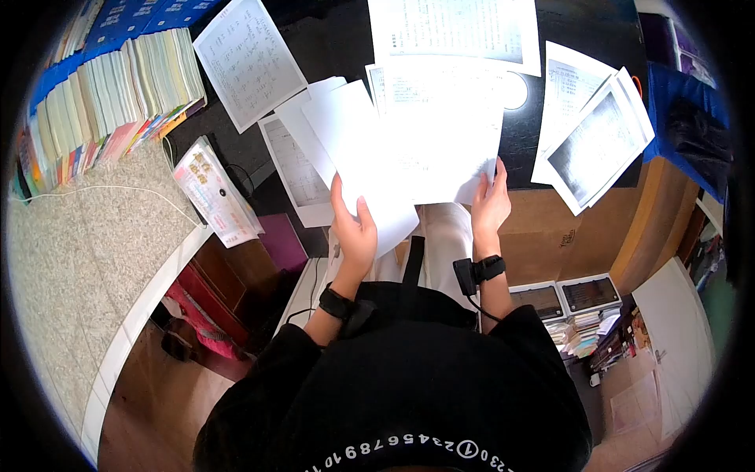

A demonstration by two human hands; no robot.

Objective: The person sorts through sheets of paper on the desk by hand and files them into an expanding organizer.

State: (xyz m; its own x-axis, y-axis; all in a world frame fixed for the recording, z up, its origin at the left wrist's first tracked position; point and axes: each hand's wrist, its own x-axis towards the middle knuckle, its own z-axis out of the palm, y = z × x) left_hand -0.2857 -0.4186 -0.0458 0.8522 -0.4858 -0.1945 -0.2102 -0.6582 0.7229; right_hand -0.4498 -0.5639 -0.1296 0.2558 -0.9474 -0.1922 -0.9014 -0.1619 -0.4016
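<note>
Holding papers at their near edges, the two hands stand apart with the sheets between them. The left hand (pixel 354 232) grips a white sheet (pixel 354 134), whose long axis slants away from the body and to the left. The right hand (pixel 491 204) pinches the near right corner of a faintly printed sheet (pixel 440 134); this one lies ahead and to its left, over the near edge of the black surface (pixel 521 153).

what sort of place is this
Probably a study or home-office corner: a black rectangular desk is strewn with white printed paper sheets, and a row of thick, pale-paged books stands at the left.
</note>
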